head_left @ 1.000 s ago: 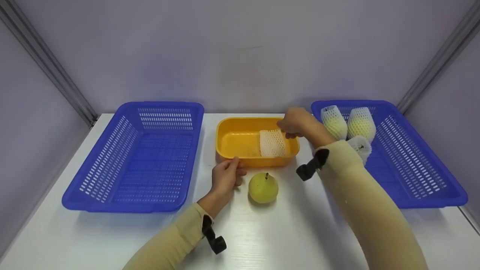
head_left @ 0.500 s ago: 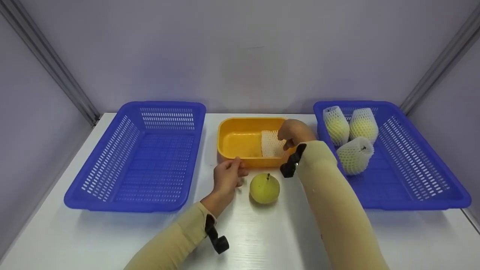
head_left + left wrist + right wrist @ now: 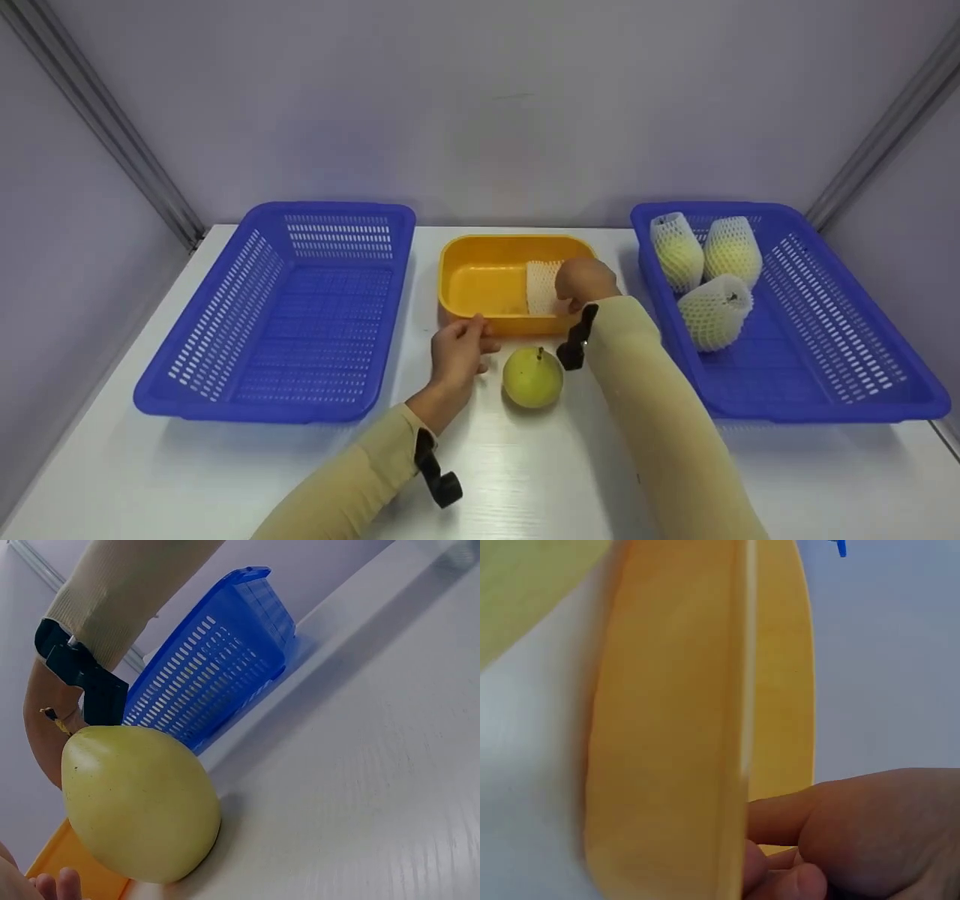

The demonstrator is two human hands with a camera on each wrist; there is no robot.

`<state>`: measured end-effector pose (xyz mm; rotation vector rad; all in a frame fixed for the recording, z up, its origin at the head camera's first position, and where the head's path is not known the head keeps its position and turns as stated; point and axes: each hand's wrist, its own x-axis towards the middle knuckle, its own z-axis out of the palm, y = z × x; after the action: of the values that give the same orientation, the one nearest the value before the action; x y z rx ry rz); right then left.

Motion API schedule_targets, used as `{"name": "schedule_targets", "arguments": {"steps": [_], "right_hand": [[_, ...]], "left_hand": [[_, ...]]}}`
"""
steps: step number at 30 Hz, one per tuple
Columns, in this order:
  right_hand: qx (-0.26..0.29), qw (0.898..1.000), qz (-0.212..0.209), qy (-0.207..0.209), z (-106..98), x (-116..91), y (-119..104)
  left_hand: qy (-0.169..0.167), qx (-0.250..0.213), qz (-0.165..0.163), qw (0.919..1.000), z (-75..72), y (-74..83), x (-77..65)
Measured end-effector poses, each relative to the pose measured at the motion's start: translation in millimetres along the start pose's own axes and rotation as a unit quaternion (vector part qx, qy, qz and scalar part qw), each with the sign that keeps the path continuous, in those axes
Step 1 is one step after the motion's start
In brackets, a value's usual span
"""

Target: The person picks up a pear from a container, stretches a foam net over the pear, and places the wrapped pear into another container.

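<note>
My right hand (image 3: 587,281) reaches down into the right end of a yellow plastic box (image 3: 480,289), at a white foam fruit net (image 3: 540,287). In the right wrist view the front wall of the box hides the fingertips, so whether they pinch the net is not visible. My left hand (image 3: 456,352) lies at the front of the box, its fingers loosely bent and its thumb by the front wall; I see nothing held there. Between the two forearms, on the white table, stands a bare yellow-green pear (image 3: 532,377), stem up; it looms large in the left wrist view.
A blue basket (image 3: 382,315) with nothing in it stands at the left. Another blue basket (image 3: 806,409) at the right holds three netted pears, one of them this front pear (image 3: 712,315). A grey wall (image 3: 517,142) rises behind the table.
My right hand has moved from above the box's right rim down and toward the front, lower over the net. The left hand and the bare pear stay where they were.
</note>
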<state>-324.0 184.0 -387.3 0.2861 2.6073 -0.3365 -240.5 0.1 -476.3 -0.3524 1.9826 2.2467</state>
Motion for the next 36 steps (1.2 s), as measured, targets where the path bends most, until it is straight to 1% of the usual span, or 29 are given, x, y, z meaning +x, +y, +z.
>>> {"name": "schedule_targets", "arguments": {"steps": [1,3,8,11,13,16,19,21,24,27,31,36], "right_hand": [[-0.018,1.000,-0.010,0.002,2,1,1],[-0.021,1.000,-0.014,0.008,5,4,1],[-0.053,0.998,-0.027,0.031,9,10,2],[-0.045,0.998,-0.025,0.037,9,13,5],[-0.021,0.999,-0.017,0.037,7,13,5],[0.040,0.999,-0.002,0.031,2,12,5],[0.100,0.995,0.011,0.024,-3,9,2],[0.119,0.993,0.013,0.024,-8,7,0],[0.116,0.993,0.004,0.036,-16,2,-1],[0.091,0.994,-0.018,0.055,-24,-3,0],[0.076,0.994,-0.044,0.060,-33,-12,4],[0.065,0.993,-0.075,0.067,-40,-28,7]], "left_hand": [[0.000,0.003,0.002,1.0000,-0.1,-0.4,-0.1],[0.001,0.004,0.002,1.0000,0.2,-0.6,-0.3],[0.007,0.008,0.000,0.9999,2.0,-0.3,-0.2],[0.007,0.008,0.001,0.9999,3.2,-0.4,0.3],[0.006,0.006,0.002,1.0000,3.7,-0.6,0.3],[0.008,-0.008,0.003,0.9999,4.1,-1.5,0.8],[0.010,-0.024,0.001,0.9997,4.5,-2.6,1.1],[0.010,-0.030,-0.002,0.9995,4.5,-3.4,1.7],[0.005,-0.032,-0.003,0.9995,4.9,-3.4,1.5],[0.004,-0.034,0.000,0.9994,4.6,-3.1,1.2],[0.007,-0.038,0.001,0.9993,3.6,-2.7,1.4],[0.006,-0.042,-0.015,0.9990,3.5,-2.2,2.1]]}}
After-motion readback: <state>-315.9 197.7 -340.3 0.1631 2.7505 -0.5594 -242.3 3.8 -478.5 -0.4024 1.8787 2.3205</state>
